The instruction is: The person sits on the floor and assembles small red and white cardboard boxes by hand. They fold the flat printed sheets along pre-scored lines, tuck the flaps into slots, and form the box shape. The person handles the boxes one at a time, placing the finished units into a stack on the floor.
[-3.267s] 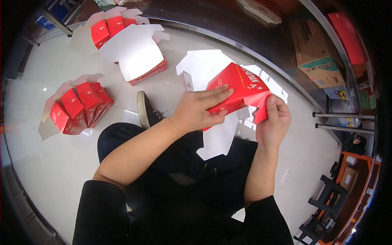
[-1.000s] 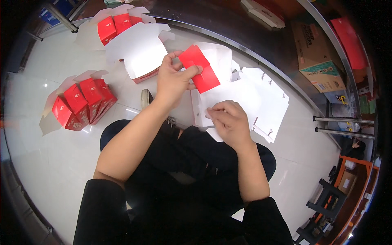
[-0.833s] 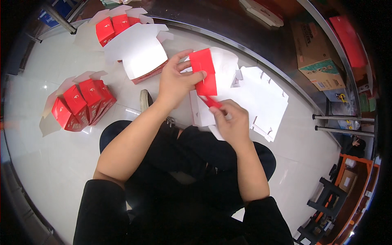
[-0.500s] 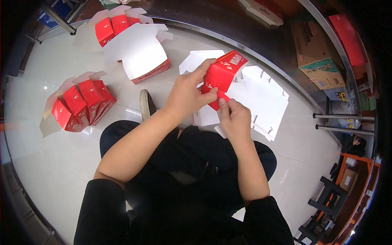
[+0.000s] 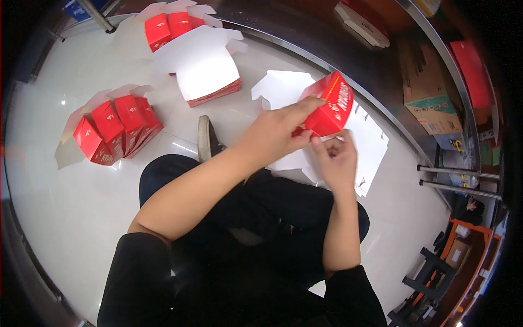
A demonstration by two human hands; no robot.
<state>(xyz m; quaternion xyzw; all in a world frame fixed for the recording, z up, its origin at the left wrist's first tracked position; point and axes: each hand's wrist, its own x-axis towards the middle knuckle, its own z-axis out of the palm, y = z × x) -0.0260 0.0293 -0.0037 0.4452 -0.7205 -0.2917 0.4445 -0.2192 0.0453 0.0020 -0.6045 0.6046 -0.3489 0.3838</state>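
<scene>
Seated on the glossy white floor (image 5: 65, 218), I am folding a red carton (image 5: 329, 107) held in the air above my crossed legs, just over the stack of flat white carton blanks (image 5: 366, 143). My right hand (image 5: 336, 161) sits directly under the carton, fingertips pinched on a white flap at its lower edge; my left hand (image 5: 277, 131) wraps the carton's near left side, thumb below and fingers stretched across its red face, so both hands are closed on the one piece.

A second ago the left hand alone lifted the red piece, still flat, off the pile while the right pressed down on the white blanks. Half a second ago the right had come up to meet it. Now the carton has turned, printed side showing, and stands as an open sleeve rather than a sheet; I judge the shaping is under way and the end flaps remain to be tucked.

Left of the carton, my dark shoe (image 5: 206, 137) rests on the floor. Farther left lies a row of folded red cartons (image 5: 111, 129) on a white sheet. Beyond the carton's upper left, a short pile of blanks with a white sheet on top (image 5: 206, 73), and behind that more folded red cartons (image 5: 173, 26). To the right, brown cardboard boxes (image 5: 426, 92) sit under a shelf.
</scene>
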